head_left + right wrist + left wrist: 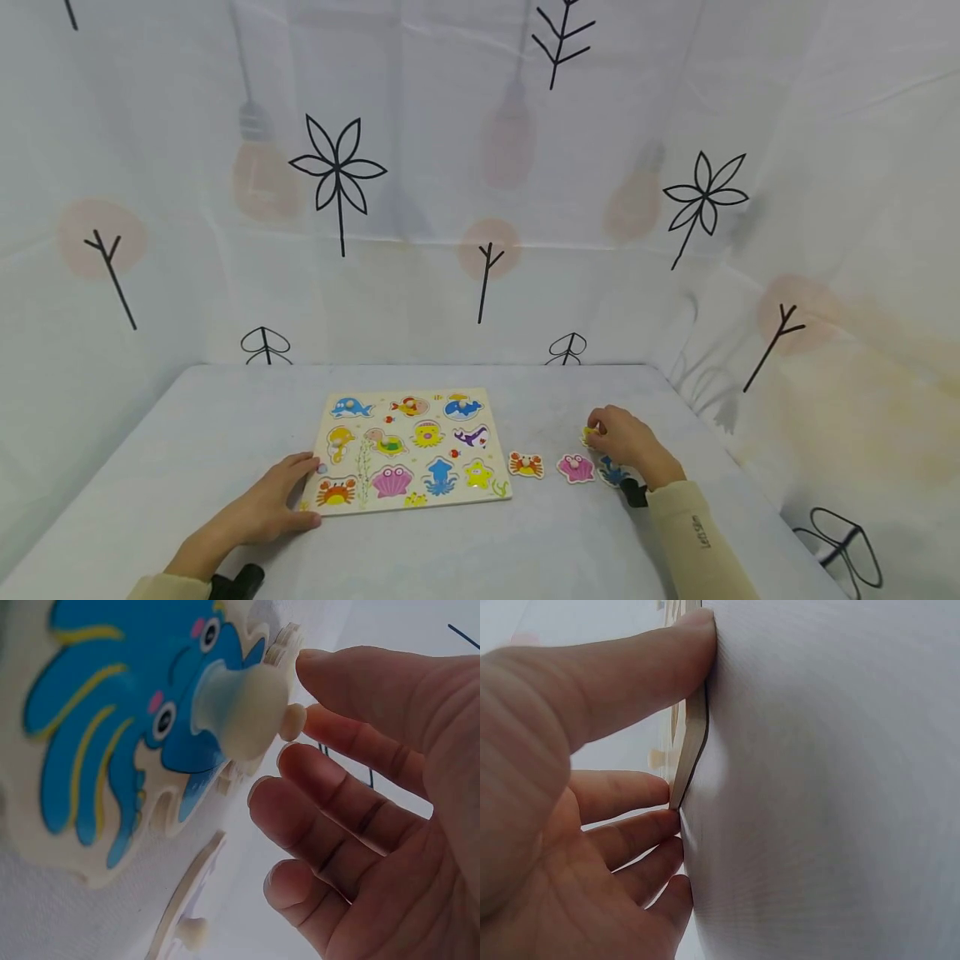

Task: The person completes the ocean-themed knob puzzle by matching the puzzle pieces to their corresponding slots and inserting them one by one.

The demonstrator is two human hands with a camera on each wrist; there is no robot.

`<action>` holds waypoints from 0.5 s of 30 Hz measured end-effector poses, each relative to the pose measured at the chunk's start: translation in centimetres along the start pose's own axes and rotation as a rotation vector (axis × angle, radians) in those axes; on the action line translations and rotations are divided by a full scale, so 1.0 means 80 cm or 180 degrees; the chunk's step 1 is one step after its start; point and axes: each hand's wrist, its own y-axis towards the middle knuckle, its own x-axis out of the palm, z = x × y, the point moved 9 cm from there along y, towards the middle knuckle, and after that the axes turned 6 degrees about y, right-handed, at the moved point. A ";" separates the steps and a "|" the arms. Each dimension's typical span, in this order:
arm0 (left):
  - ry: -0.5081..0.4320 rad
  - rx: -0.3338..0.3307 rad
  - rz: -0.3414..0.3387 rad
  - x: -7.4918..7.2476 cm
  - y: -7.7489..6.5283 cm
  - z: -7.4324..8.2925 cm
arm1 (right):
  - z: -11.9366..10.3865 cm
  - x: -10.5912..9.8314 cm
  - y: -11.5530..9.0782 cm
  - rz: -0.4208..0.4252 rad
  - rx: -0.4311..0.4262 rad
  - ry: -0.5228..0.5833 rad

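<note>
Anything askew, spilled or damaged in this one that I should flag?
Nothing spilled or damaged that I can see. Only the board stands out, mildly: it sits slightly askew, its near edge slanting against the far edge of the table. The loose crab, shell and squid lie face up to the board's right.

The person's right sleeve is pale yellowish beige, with small dark lettering running along the forearm. The left sleeve matches that colour. A black device shows at each wrist: left device, right device. Both hands are bare.
</note>
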 end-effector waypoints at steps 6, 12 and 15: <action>-0.0013 0.0000 -0.0022 0.000 -0.001 0.000 | 0.003 0.004 0.001 -0.0067 -0.0023 0.0024; 0.0008 -0.0025 -0.0016 -0.001 0.001 0.000 | 0.003 0.004 0.001 -0.0052 -0.0092 0.0043; 0.0007 -0.0025 -0.0017 0.000 0.000 0.000 | 0.003 0.004 0.001 -0.0029 -0.0117 0.0054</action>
